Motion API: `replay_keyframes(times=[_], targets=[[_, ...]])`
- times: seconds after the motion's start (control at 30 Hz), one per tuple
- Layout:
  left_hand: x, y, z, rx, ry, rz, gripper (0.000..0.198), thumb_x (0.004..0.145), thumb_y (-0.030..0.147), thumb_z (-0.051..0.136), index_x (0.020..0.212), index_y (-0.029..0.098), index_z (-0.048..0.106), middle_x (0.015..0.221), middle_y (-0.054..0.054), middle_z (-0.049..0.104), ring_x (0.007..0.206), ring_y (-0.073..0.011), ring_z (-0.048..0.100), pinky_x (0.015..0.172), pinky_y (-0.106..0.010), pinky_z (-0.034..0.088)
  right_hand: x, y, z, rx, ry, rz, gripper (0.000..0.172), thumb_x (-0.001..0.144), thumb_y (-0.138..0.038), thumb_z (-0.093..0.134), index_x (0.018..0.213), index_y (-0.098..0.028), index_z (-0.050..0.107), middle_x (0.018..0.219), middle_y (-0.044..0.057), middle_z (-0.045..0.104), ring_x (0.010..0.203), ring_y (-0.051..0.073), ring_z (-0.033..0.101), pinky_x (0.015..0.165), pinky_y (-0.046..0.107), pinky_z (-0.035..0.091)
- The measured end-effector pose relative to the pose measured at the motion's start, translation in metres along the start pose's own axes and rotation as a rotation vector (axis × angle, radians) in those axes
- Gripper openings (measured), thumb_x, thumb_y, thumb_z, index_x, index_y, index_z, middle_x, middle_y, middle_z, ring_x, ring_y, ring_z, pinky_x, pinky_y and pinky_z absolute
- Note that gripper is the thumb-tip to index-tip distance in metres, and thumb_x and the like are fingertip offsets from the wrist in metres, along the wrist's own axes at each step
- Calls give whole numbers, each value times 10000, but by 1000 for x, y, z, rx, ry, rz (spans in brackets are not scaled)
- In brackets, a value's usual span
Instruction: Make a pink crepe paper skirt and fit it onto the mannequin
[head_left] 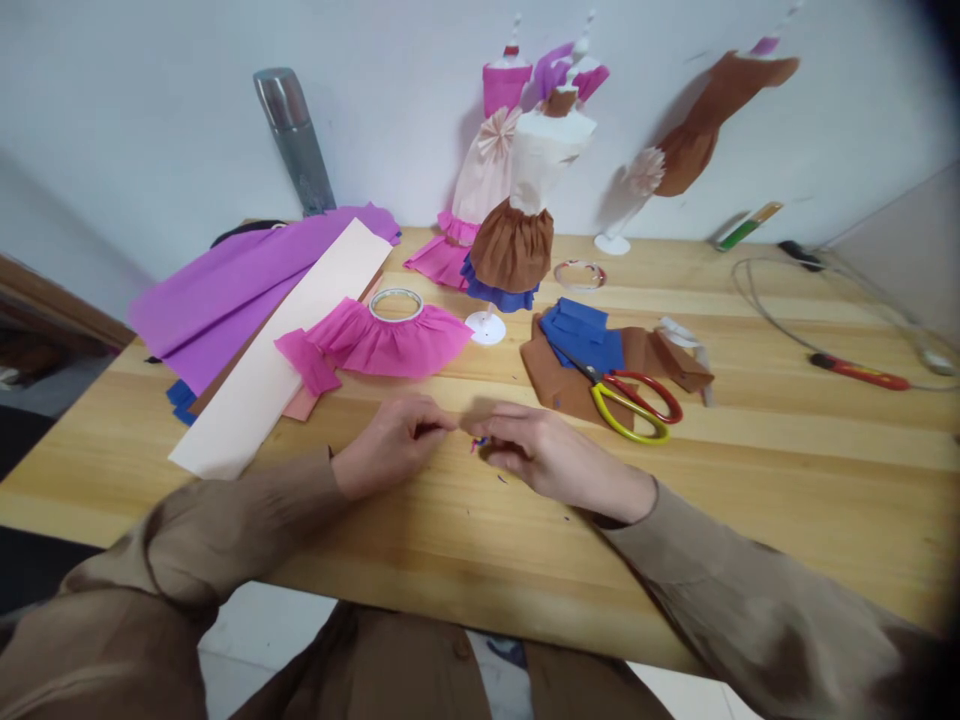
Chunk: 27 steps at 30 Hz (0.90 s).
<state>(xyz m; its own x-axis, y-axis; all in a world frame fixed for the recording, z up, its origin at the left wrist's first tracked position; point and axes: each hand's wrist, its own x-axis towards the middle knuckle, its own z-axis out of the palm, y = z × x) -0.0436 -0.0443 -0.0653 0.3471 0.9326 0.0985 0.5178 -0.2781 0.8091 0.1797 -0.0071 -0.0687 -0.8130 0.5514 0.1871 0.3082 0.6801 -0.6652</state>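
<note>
Over the front middle of the table, my left hand (394,442) is closed, its thumb and forefinger pinched together; whatever sits between them is too small to make out. My right hand (551,455) faces it, fingers bent and bunched. At its fingertips show some small multicoloured bits (478,443), too tiny to name. Just behind my left hand lies a gathered pink paper skirt (397,345), with a roll of tape (396,305) at its upper edge. Scissors (626,405) with one red and one yellow handle rest right of my right hand, on brown paper (544,375) and folded blue paper (589,330).
Small dress forms, one in a brown skirt (517,245), another in a brown dress (705,125), stand along the wall. Purple paper (217,300) and a pale strip (285,350) lie left, before a grey flask (296,140). A red-handled tool with a cord (859,372) is right.
</note>
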Motion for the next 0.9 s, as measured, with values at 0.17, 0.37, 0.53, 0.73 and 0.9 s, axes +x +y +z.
replay_keyframes(times=[0.17,0.37,0.53,0.73,0.9], targets=[[1,-3,-1,24,-15,17,191,836,148,542,854,132,731,814,-60,736,755,-156,656,703,-274,494,-2,-1,-15,-13,-195,12,447,732,-42,722,1160,-158,660,1077,70,619,975,181,622,861,304,511],[1,-7,1,61,-9,34,179,842,149,548,842,141,727,814,-53,731,756,-146,653,701,-261,491,-2,-1,-9,-49,-207,-94,113,875,-98,610,822,-163,685,830,32,622,764,140,590,692,264,473],[1,-10,2,34,-7,56,194,862,174,543,854,122,730,820,-76,733,747,-153,667,686,-259,496,-3,-3,-4,-239,-124,-44,171,940,-166,519,788,-162,597,765,29,602,676,137,537,624,264,413],[2,-12,1,18,-3,65,175,866,189,560,852,132,725,854,-78,732,782,-153,676,698,-254,512,-16,10,-50,-169,190,236,169,897,-231,523,734,-189,530,646,-9,574,578,115,508,560,240,373],[1,-13,2,25,8,99,163,875,173,563,855,133,719,848,-74,718,770,-144,665,696,-248,511,-32,31,-76,-295,147,423,91,818,-185,585,731,-200,609,644,-14,643,566,118,551,548,239,390]])
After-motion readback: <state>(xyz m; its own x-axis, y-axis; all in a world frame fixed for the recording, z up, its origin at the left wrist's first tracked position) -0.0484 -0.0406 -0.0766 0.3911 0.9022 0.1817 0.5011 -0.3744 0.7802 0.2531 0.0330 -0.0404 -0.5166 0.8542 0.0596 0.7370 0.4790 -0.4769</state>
